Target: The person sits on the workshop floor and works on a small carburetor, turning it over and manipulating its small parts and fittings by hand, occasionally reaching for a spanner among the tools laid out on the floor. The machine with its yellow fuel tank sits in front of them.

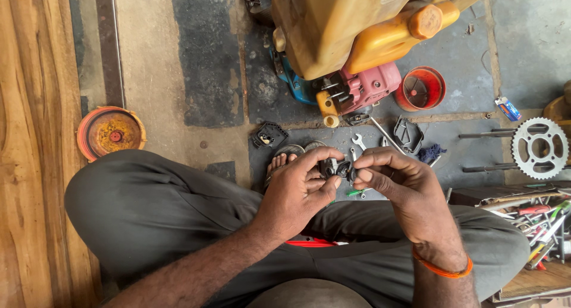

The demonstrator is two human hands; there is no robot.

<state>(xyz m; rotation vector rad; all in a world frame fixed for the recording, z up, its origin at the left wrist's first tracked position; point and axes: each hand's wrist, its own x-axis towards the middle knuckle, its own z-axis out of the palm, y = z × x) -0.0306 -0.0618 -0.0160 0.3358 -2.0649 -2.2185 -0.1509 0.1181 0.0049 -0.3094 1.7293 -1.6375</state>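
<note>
A concrete workshop floor [178, 58], grey and stained, fills most of the frame, with a strip of wooden boards [30, 135] down the left edge. At the top centre stands a large yellow tank [333, 22] with an orange cap [425, 21], mounted over a small pink engine [372, 85]. Across the lower half, the person's crossed legs in dark grey trousers [148, 213] span the frame, and one sandalled foot [282, 159] shows just above the hands.

In the centre, both hands meet over the lap. The left hand [294, 192] and right hand [401, 186] each pinch a small black part [339, 168] between thumb and fingertips — the other fingers curl in close behind. The part sits between the two hands, just above the knees; its exact shape is too small to tell. An orange band [443, 269] circles the right wrist.

At the right edge lies a silver toothed sprocket [539, 147], and below it a heap of mixed hand tools [535, 222]. An orange round cover [110, 131] rests at the left, and a red cup-shaped housing [422, 88] sits upper right of the engine. Just above the hands lie a small spanner [358, 141], a black bracket [269, 135] — and a blue rag [431, 152].
</note>
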